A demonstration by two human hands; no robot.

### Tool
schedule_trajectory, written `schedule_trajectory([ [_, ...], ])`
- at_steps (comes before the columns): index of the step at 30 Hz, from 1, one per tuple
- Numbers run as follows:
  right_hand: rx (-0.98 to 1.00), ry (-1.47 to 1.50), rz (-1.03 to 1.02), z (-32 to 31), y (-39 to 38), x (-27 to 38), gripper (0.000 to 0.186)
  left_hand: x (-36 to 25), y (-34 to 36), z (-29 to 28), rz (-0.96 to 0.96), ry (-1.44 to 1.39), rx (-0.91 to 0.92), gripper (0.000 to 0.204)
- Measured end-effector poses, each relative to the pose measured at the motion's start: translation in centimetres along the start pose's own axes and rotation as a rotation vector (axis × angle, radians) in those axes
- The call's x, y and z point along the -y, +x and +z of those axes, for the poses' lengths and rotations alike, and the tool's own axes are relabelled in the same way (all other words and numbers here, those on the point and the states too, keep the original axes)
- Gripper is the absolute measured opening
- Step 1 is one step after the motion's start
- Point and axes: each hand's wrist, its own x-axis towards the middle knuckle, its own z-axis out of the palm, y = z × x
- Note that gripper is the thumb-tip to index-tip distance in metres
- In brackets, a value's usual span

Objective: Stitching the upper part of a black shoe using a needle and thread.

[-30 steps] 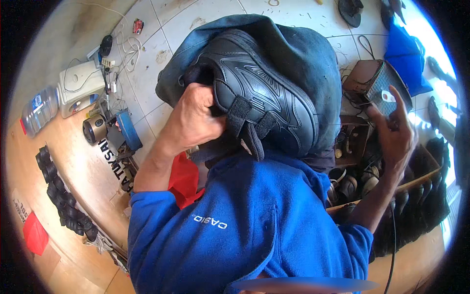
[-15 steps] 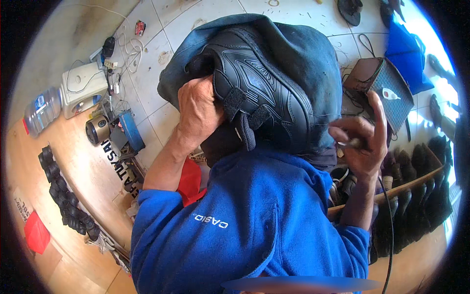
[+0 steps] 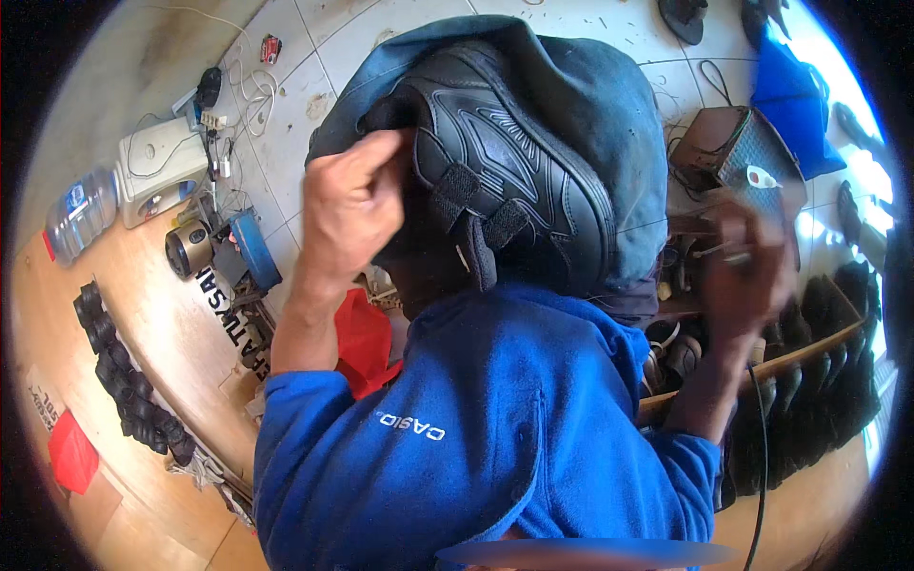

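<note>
A black leather shoe (image 3: 519, 181) with hook-and-loop straps lies on its side on the dark grey-blue cloth (image 3: 619, 124) over my lap. At the shoe's collar, my left hand (image 3: 354, 195) is closed in a pinch, slightly blurred; whatever lies between its fingers is hidden. My right hand (image 3: 747, 262), smeared by motion, is raised right of the shoe with bent fingers around a thin, pale item I cannot identify. A fine strand runs from the shoe's right side toward that hand.
A brown box (image 3: 705, 133) and blue bag (image 3: 790, 109) lie at upper right. A wooden rack of shoes (image 3: 790, 381) stands at right. On the left are a plastic water jug (image 3: 84, 214), white machine (image 3: 152, 171), cables, blue container (image 3: 255, 252) and black shoe parts (image 3: 119, 371).
My left hand has shifted left and up, away from its deeper grip at the collar. My right hand came down toward the shoe, then swung back out to the right.
</note>
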Motion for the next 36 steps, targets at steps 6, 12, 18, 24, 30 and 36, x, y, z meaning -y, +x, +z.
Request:
schedule_trajectory([
  [6, -0.091, 0.021, 0.564, -0.5, 2.1, -4.7, 0.072, 2.5, -1.5, -3.5, -0.189, -0.035, -0.067, 0.013],
  [12, 0.452, 0.747, 0.247, 0.4, 1.4, 2.5, 0.085, 8.9, -2.6, -7.7, -0.304, -0.012, -0.255, 0.019],
  [18, 0.219, 1.252, 0.282, 0.9, 4.6, 3.9, 0.069, 5.8, 0.3, -6.6, -0.768, -1.28, -0.623, 0.018],
  [24, 0.523, 0.5, 0.035, 4.0, 5.5, 5.5, 0.072, 12.6, 2.0, -7.5, -0.447, -2.034, -0.185, 0.011],
  [30, 0.615, 0.554, 0.142, 4.2, 5.2, 6.0, 0.075, 20.8, 0.4, -12.3, -0.465, -1.655, -0.351, 0.016],
  [36, 0.066, 0.651, 0.237, 4.7, 2.3, 2.6, 0.052, 11.2, 0.5, -7.4, -0.429, -1.135, -0.138, 0.033],
])
